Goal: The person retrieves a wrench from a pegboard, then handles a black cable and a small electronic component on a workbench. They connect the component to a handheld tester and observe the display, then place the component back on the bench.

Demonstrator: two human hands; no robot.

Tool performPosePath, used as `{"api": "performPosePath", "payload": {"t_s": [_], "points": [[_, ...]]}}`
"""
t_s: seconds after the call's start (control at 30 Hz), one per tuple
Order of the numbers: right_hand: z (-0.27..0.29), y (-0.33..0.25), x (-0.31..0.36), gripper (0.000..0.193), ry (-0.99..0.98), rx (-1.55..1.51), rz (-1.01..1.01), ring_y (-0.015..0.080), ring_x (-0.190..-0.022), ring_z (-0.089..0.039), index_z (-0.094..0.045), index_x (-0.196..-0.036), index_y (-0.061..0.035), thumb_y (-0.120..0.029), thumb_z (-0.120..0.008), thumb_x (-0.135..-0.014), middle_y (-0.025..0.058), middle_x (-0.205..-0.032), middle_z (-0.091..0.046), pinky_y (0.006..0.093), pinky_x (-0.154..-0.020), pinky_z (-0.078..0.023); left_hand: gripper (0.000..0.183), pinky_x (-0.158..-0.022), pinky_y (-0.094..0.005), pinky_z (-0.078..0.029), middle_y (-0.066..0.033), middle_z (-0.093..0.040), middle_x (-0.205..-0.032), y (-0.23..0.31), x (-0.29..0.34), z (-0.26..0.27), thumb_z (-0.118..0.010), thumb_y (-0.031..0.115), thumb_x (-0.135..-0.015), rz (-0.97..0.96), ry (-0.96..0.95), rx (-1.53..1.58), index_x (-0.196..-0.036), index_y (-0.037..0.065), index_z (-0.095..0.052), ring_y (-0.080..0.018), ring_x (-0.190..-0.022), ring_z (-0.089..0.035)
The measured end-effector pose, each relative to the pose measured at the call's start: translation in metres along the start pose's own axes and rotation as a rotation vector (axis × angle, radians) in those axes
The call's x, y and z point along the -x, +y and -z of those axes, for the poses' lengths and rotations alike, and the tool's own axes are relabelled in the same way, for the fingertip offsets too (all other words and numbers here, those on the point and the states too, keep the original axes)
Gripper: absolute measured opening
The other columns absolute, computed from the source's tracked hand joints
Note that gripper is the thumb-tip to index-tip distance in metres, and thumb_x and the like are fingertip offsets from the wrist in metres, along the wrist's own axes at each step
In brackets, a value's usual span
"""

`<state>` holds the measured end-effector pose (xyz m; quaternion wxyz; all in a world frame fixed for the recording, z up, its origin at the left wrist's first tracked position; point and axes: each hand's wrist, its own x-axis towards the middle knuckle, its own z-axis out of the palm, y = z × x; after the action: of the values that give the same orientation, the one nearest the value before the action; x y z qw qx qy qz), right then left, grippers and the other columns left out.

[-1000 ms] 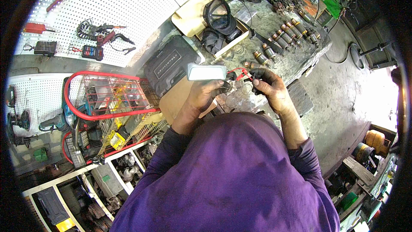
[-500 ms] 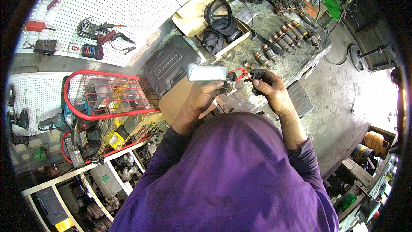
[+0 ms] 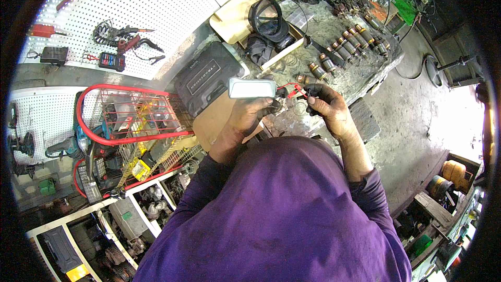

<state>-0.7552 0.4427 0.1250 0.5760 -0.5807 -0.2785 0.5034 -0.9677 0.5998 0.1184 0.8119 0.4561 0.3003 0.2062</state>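
Near the middle, over the workbench, my left hand (image 3: 248, 115) is closed at the lower edge of a pale, glossy rectangular panel (image 3: 252, 89). I cannot make out what kind of thing the panel is. Its thumb points right and its fingertips are partly hidden. Beside the panel a thin red wire (image 3: 295, 88) with small red and black parts spans the gap between my hands. The right end of that wire is pinched in the dark, soiled fingers of my right hand (image 3: 331, 107). A brown cardboard piece (image 3: 214, 125) lies under my left wrist.
Beyond my hands are a black tool case (image 3: 206, 78), an open carton (image 3: 235, 15) with a black visor (image 3: 265, 15), and several cylindrical motor armatures (image 3: 349, 44) on the bench. A red-rimmed wire basket (image 3: 125, 141) stands left, below pegboards (image 3: 156, 0) with hanging tools.
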Motion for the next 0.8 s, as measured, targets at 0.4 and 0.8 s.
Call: {"api": "performPosePath", "payload": {"t_s": [0.4, 0.8], "points": [[0.0008, 0.0014, 0.002, 0.048, -0.003, -0.012, 0.011, 0.0107, -0.085, -0.06, -0.064, -0.13, 0.0, -0.031, -0.076, -0.095, 0.0019, -0.097, -0.067, 0.0261, -0.077, -0.05, 0.05, -0.099, -0.0393, -0.057, -0.013, -0.065, -0.128, -0.0058, -0.0008, 0.0034, -0.064, 0.001, -0.098, -0.006, -0.038, 0.013, -0.146, -0.002, -0.05, -0.0243, -0.113, -0.067], [0.0013, -0.0006, 0.0052, 0.048, -0.009, -0.005, 0.004, 0.0109, -0.084, -0.059, -0.064, -0.131, -0.0009, -0.03, -0.076, -0.095, 0.002, -0.097, -0.067, 0.0265, -0.076, -0.05, 0.049, -0.099, -0.0384, -0.057, -0.0121, -0.065, -0.127, -0.0048, 0.0004, 0.0029, -0.064, -0.001, -0.097, 0.01, -0.019, -0.041, -0.144, -0.002, -0.052, -0.023, -0.114, -0.066]]}}
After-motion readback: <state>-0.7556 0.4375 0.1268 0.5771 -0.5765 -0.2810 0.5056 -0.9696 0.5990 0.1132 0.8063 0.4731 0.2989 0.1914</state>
